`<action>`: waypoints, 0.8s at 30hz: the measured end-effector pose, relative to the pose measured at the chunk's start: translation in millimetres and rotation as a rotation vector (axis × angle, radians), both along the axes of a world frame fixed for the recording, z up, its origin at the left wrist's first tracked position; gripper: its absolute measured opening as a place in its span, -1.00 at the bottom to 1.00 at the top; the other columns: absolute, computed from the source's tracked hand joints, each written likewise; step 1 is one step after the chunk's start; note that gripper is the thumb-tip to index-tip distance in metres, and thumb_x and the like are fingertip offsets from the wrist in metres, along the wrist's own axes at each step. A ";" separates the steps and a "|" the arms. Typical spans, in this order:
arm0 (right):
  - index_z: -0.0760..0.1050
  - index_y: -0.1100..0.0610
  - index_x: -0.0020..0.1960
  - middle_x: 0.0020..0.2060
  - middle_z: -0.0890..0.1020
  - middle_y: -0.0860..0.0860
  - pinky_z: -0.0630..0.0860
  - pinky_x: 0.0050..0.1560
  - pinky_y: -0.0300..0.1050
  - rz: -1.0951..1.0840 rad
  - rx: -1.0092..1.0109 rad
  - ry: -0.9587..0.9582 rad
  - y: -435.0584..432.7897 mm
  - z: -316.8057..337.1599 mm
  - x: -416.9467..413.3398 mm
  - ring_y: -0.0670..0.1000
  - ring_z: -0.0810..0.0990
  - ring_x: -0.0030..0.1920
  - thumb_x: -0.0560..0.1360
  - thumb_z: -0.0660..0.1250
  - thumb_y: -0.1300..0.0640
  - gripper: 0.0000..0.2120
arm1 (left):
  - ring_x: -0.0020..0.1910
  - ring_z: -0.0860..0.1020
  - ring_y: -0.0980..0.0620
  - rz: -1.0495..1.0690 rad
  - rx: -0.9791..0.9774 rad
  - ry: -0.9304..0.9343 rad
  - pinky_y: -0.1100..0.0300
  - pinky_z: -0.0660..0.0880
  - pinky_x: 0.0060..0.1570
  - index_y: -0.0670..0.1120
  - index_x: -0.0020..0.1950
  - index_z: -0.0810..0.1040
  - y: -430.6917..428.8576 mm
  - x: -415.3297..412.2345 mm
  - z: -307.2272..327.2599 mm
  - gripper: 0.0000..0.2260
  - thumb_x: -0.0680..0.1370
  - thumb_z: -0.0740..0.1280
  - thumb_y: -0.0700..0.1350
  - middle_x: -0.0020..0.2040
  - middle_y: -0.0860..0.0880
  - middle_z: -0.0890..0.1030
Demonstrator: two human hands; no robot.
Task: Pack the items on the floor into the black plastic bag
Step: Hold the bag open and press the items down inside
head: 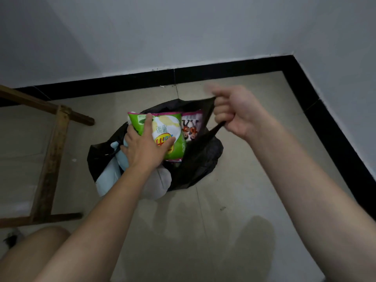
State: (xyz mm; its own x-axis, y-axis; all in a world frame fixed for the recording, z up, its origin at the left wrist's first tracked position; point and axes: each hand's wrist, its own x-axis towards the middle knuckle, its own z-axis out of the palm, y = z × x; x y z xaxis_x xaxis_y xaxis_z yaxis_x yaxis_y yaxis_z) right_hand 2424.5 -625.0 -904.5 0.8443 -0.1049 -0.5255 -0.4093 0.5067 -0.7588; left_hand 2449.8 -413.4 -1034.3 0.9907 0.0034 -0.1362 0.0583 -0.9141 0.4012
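A black plastic bag [203, 157] lies open on the tiled floor near the room's corner. My right hand [234, 110] is shut on the bag's upper rim and holds it lifted. My left hand [145, 145] grips a green chip packet [171, 129] at the bag's mouth, fingers spread over its front. Behind it, inside the bag, stands a pink snack packet [192, 125]. A pale blue and white soft item [110, 174] sticks out of the bag's near left side, partly under my left forearm.
A wooden frame [51, 159] stands on the floor at the left, close to the bag. Black skirting [325, 119] runs along both walls of the corner behind and to the right. My bare knee [40, 245] shows at the lower left.
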 end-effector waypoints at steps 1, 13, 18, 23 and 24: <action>0.52 0.11 -0.06 -0.49 0.17 -0.10 -0.01 -0.59 -0.33 -0.004 0.012 -0.066 -1.2 13.8 -1.8 -0.18 0.07 -0.54 0.63 0.12 0.24 -0.78 | 0.48 0.13 -0.30 -0.008 0.003 0.012 -0.33 0.16 0.38 0.25 0.56 -0.05 1.3 -1.0 0.7 -0.13 0.38 0.29 0.45 0.52 -0.26 0.06; 0.32 0.11 0.41 -0.39 0.46 -0.01 0.16 -0.58 -0.30 0.055 -0.235 -0.036 26.5 -26.1 -14.3 -0.13 0.29 -0.54 0.60 0.23 0.22 -0.61 | 0.55 -0.07 -0.21 -0.150 -0.097 0.129 -0.29 -0.05 0.45 0.28 0.55 -0.21 19.0 -15.6 5.0 -0.02 0.36 0.37 0.41 0.58 -0.19 -0.10; 0.38 0.00 0.39 -0.44 0.61 -0.02 0.35 -0.46 -0.33 0.012 -0.890 -0.169 15.7 -13.4 -15.0 -0.15 0.44 -0.52 0.56 0.28 0.14 -0.60 | 0.57 -0.06 -0.16 -0.190 -0.099 0.108 -0.21 -0.04 0.45 0.22 0.57 -0.20 39.8 -15.8 6.5 -0.03 0.40 0.39 0.34 0.59 -0.17 -0.07; 0.26 -0.01 0.47 -0.31 0.56 -0.10 0.53 -0.11 -0.12 -0.121 -1.070 -0.030 9.8 -65.7 -36.1 -0.09 0.59 -0.22 0.46 0.40 -0.04 -0.36 | 0.57 -0.02 -0.10 -0.196 -0.134 0.035 -0.20 -0.01 0.44 0.19 0.58 -0.18 40.4 -22.7 -2.7 -0.01 0.38 0.39 0.37 0.58 -0.13 0.00; 0.18 0.03 0.51 -0.19 0.61 -0.08 0.52 0.02 -0.07 -0.050 -1.087 0.073 12.1 -83.5 -42.3 -0.01 0.63 -0.05 0.41 0.43 -0.08 -0.23 | 0.57 -0.02 -0.09 -0.209 -0.145 0.023 -0.19 -0.01 0.44 0.19 0.58 -0.17 39.7 -25.2 -2.3 -0.02 0.38 0.37 0.39 0.58 -0.12 -0.01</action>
State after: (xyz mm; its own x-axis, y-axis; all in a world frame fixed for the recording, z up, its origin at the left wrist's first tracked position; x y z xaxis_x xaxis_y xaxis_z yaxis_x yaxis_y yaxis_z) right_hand 2382.2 -612.9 -988.0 0.7968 -0.5768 -0.1799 -0.4692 -0.4030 -0.7858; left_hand 2424.6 -373.7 -1036.6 0.9643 -0.2228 -0.1430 -0.1155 -0.8400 0.5301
